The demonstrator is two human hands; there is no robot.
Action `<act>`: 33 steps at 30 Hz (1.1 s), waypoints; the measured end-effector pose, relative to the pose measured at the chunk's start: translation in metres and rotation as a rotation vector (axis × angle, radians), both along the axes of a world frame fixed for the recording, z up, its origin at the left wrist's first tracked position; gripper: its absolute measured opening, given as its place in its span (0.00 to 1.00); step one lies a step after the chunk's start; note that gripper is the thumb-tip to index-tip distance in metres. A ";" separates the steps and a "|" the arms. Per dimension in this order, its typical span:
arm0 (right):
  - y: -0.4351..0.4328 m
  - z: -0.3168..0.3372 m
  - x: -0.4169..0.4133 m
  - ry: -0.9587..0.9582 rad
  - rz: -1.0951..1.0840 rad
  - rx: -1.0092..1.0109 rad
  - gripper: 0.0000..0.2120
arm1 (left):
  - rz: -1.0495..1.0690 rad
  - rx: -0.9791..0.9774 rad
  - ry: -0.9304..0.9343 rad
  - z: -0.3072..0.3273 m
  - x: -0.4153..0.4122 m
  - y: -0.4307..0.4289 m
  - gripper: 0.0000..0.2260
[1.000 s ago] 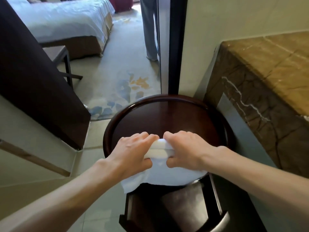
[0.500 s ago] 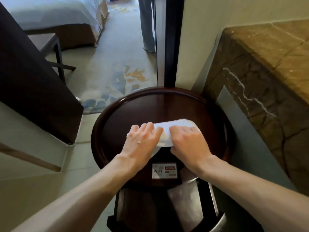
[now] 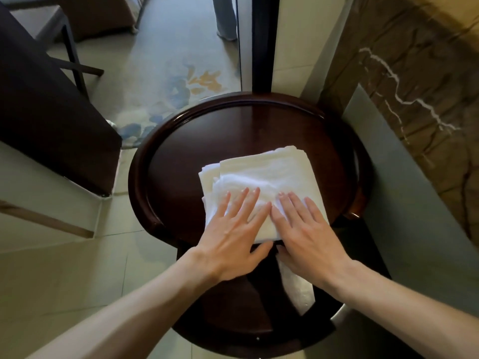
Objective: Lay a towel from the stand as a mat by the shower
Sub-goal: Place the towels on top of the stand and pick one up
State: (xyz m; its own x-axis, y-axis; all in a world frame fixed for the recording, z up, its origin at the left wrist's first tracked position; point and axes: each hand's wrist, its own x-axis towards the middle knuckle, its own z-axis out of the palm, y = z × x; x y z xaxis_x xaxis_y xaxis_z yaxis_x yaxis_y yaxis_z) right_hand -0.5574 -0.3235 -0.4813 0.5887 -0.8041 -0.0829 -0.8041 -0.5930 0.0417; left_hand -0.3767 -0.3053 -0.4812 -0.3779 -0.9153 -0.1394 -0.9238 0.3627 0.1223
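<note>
A folded white towel lies flat on the round top of a dark wooden stand, toward its near right side. My left hand and my right hand lie side by side on the towel's near edge, fingers straight and spread, palms down. Both thumbs reach under the stand's front rim. The near strip of the towel is hidden under my hands.
A lower shelf of the stand shows below my wrists. A brown marble counter rises at the right, a dark door at the left. Beyond the doorway a person's legs stand on patterned carpet.
The towel came up from below the stand's top and now lies flat on it. My hands went from gripping it to lying flat on it with straight fingers.
</note>
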 end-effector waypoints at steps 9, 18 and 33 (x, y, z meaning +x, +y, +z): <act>0.004 -0.015 -0.007 0.069 0.039 0.004 0.36 | -0.041 0.075 -0.123 -0.024 -0.007 -0.001 0.28; 0.013 -0.026 -0.006 0.048 -0.013 -0.018 0.35 | -0.020 0.010 -0.140 -0.041 -0.009 0.003 0.28; 0.065 -0.050 -0.020 -0.231 0.019 -0.093 0.30 | 0.032 -0.043 -0.058 -0.045 -0.010 0.006 0.28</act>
State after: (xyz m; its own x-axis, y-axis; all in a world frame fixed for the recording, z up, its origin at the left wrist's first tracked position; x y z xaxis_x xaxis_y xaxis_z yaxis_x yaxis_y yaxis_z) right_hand -0.5772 -0.2581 -0.5317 0.5989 -0.7903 0.1294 -0.7871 -0.6107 -0.0865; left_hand -0.3863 -0.2992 -0.5262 -0.3408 -0.9324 -0.1205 -0.9401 0.3368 0.0527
